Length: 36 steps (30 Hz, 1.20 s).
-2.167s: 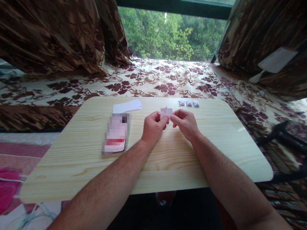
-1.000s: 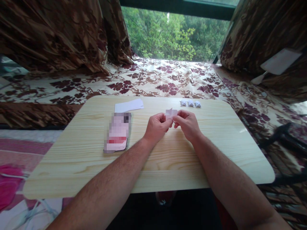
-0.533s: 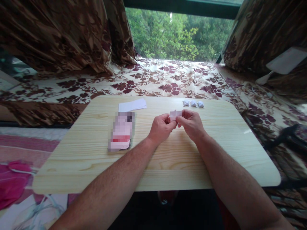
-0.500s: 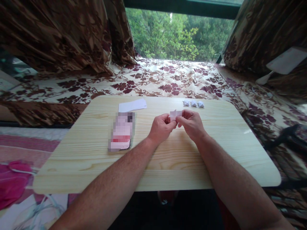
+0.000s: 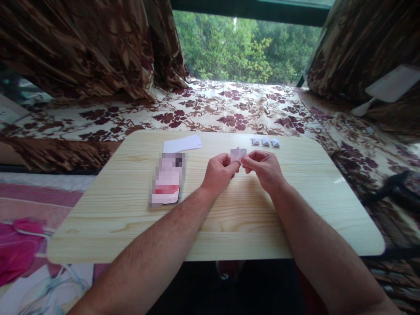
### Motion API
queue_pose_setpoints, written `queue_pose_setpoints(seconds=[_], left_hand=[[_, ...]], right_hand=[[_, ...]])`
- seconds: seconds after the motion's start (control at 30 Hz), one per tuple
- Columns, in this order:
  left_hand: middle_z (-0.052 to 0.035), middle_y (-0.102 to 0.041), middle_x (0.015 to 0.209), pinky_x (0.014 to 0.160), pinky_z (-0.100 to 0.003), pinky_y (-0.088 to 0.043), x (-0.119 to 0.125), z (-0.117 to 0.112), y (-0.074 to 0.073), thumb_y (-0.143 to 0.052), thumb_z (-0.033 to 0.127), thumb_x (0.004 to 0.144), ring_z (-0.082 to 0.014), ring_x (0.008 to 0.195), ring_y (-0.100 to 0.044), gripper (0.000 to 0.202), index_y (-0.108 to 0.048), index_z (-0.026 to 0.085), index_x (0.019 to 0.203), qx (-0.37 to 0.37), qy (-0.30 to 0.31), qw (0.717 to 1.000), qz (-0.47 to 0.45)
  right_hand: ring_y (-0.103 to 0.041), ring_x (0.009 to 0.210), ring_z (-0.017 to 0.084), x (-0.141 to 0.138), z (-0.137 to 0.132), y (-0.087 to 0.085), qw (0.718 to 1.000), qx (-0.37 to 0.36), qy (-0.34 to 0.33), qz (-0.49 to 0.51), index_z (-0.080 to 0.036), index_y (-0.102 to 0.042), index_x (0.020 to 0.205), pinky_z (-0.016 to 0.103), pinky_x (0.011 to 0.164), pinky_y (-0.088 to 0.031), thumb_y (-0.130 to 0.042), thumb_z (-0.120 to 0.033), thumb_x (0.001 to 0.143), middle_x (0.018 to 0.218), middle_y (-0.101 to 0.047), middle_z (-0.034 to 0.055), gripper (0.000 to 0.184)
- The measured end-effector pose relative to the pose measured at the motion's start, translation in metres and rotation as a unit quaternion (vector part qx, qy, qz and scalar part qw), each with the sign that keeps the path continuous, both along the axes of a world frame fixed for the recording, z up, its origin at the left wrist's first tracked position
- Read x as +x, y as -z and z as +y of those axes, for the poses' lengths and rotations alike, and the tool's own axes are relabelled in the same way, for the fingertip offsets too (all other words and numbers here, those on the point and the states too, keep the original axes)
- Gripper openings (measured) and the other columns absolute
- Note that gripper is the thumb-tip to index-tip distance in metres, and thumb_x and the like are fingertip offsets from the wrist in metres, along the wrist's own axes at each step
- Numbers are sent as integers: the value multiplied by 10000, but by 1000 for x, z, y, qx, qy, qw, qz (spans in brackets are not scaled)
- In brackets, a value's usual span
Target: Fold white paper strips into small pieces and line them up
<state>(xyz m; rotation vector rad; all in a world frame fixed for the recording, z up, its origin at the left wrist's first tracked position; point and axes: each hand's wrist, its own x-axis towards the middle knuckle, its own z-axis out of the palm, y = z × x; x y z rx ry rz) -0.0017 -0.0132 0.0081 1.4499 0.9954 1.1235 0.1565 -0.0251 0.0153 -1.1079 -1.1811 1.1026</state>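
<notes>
A small folded piece of white paper (image 5: 237, 153) is held just above the light wooden table (image 5: 229, 218), near its middle. My left hand (image 5: 219, 173) pinches its left side with closed fingers. My right hand (image 5: 265, 169) pinches its right side, fingers curled in. Three small folded white paper figures (image 5: 265, 142) stand in a row at the table's far edge, to the right of my hands.
A phone (image 5: 167, 179) lies face up left of my hands, with a stack of white paper strips (image 5: 182, 143) behind it. Floral cloth (image 5: 213, 109) and brown curtains (image 5: 82, 48) surround the table; a window shows trees.
My hands have kept working the paper piece between the fingertips; its shape shifted from a flatter rectangle to a pointed form. The view drifted slightly left.
</notes>
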Motion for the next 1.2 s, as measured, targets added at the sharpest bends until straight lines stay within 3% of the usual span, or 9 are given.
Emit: queue_pose_setpoints(seconds=[0.2,0.33,0.47,0.73,0.97,1.2], left_hand=[[8,-603,586,479,-234,-346,0,6,8,-681,299,791,-77,466,-468,219,-596,159,647,-33,-11,996,-79],[8,-608,593,451,-225,-328,2,10,8,-700,287,763,-71,452,-467,187,-600,155,676,-73,-35,987,-138],[-6,-625,608,447,-220,-346,4,10,8,-721,289,741,-73,458,-475,200,-596,152,667,-75,-53,983,-162],[7,-598,575,457,-220,-356,5,10,10,-762,310,719,-78,467,-476,242,-588,163,637,-51,-49,988,-138],[-2,-575,548,460,-236,-340,2,8,9,-710,386,793,-89,468,-465,279,-637,156,653,-24,-10,998,-55],[-3,-576,550,460,-238,-347,0,8,12,-668,319,807,-98,474,-481,240,-615,165,631,-14,-9,999,-43]], right_hand=[[-544,479,93,-4,1,1,999,-24,11,23,-155,-677,706,234,473,-445,-767,-433,765,631,-682,19,298],[-547,470,96,-7,0,-1,997,36,74,-3,-173,-648,752,233,457,-430,-787,-375,744,616,-657,-11,246],[-539,492,95,-11,-1,0,993,68,86,-42,-176,-646,744,236,472,-419,-800,-313,712,600,-634,-24,209],[-559,566,109,-15,-2,4,990,92,73,-74,-182,-668,724,247,516,-428,-802,-322,708,661,-674,-2,195],[-546,537,108,-15,-3,6,983,92,101,-119,-170,-710,760,245,496,-407,-750,-295,747,628,-665,-1,132],[-601,587,129,-16,-4,12,976,135,86,-146,-186,-703,803,260,550,-464,-691,-225,773,688,-686,4,51]])
